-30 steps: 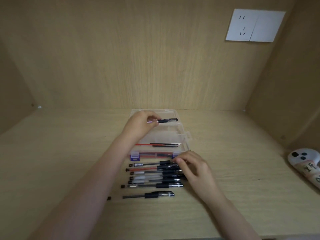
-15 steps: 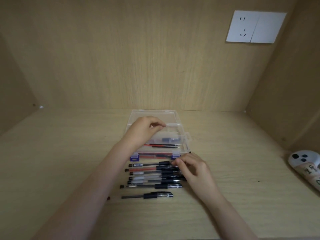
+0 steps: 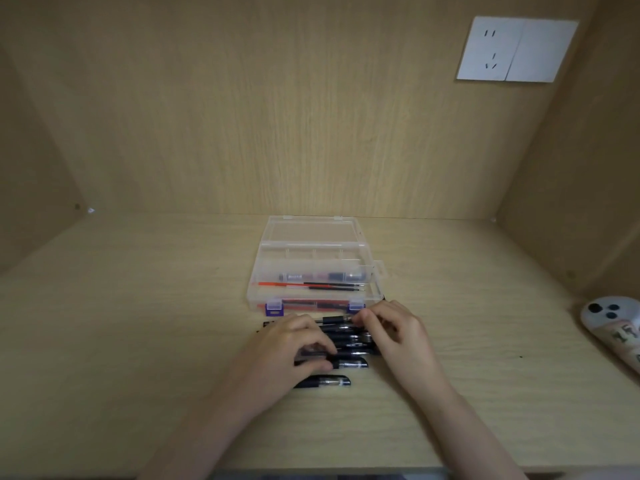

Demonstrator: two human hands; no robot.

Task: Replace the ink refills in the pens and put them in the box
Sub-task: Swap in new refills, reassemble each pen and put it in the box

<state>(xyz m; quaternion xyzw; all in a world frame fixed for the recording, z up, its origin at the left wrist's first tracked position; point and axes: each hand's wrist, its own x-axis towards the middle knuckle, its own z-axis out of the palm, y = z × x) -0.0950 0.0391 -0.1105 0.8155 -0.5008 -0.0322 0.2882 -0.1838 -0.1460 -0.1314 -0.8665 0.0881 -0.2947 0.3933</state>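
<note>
A row of several black pens (image 3: pixel 349 344) lies on the wooden shelf just in front of the clear plastic box (image 3: pixel 263 268), whose lid is folded back. Inside the box lie one pen (image 3: pixel 322 276) and red and black refills (image 3: pixel 311 286). My left hand (image 3: pixel 284 351) lies over the left half of the pen row with its fingers curled down onto the pens; whether it grips one is hidden. My right hand (image 3: pixel 394 334) pinches the cap end of the pen nearest the box (image 3: pixel 334 319). One more black pen (image 3: pixel 327 381) lies apart at the front.
The box has purple latches (image 3: pixel 274 308) on its near edge. A white and grey object with black dots (image 3: pixel 613 323) lies at the right edge of the shelf. Wooden walls close in the back and both sides, with a white wall socket (image 3: pixel 516 50) at the upper right.
My left hand put the pen it held into the box, let go, and came back down onto the pen row. My right hand stayed at the cap end of the farthest pen.
</note>
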